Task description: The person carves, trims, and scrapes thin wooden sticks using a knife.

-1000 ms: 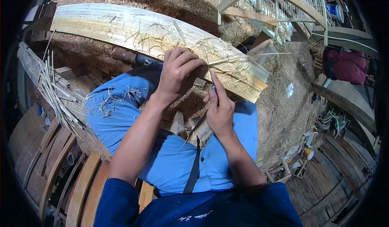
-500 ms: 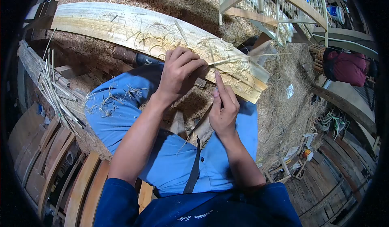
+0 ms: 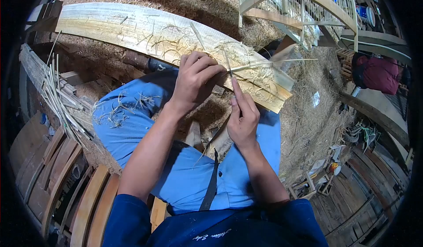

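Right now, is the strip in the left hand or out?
In: the left hand pinches the strip, and its long end sticks out.

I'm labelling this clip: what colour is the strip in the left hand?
The strip is pale straw yellow, best seen in the head view.

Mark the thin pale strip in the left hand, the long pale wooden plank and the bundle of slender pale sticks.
Thin pale strip (image 3: 269, 62): head view, midway along its exposed length.
Long pale wooden plank (image 3: 94, 18): head view, bare top surface.
Bundle of slender pale sticks (image 3: 56, 93): head view, its middle.
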A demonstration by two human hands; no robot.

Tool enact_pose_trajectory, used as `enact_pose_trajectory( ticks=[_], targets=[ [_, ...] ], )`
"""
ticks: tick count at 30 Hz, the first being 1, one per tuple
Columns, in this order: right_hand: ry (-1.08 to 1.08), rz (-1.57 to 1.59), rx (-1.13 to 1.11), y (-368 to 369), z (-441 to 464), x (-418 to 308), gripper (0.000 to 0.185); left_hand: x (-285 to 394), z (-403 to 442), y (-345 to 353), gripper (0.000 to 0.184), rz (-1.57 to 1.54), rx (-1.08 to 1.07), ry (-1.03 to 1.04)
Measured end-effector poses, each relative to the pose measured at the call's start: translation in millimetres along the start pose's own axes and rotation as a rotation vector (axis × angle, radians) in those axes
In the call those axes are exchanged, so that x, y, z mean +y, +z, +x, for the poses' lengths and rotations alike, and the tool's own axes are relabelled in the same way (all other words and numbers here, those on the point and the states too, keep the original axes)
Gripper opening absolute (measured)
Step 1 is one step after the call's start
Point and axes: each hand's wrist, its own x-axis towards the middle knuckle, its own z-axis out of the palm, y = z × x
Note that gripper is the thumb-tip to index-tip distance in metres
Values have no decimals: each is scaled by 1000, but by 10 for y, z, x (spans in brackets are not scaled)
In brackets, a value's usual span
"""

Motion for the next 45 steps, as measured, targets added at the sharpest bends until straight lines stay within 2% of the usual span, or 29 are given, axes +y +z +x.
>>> enact_pose_trajectory(
  ticks=[10, 12, 22, 24, 29, 34, 36, 45],
  targets=[
    [-31, -102, -5, 74, -26, 46, 70, -3, -10, 5, 30, 11, 7, -1],
    [-105, -163, 42, 122, -36, 80, 72, 10, -10, -11, 28, 18, -3, 0],
    [-37, -192, -19, 110, 12, 0, 73, 6, -19, -7, 26, -61, -7, -37],
    [19, -224, -45, 113, 9, -14, 78, 15, -21, -5, 25, -55, 1, -51],
    [-52, -183, 5, 142, 0, -4, 77, 22, -12, -3, 23, -70, 20, -58],
    [22, -258, -40, 144, -15, -40, 77, 56, -22, -2, 22, -67, 31, -61],
    [-121, -219, 35, 148, -53, 5, 72, 57, -23, 0, 23, -79, 25, -70],
    [-9, -223, -8, 157, -3, -30, 77, 27, -64, 50, 23, -72, 51, -71]
  ],
)
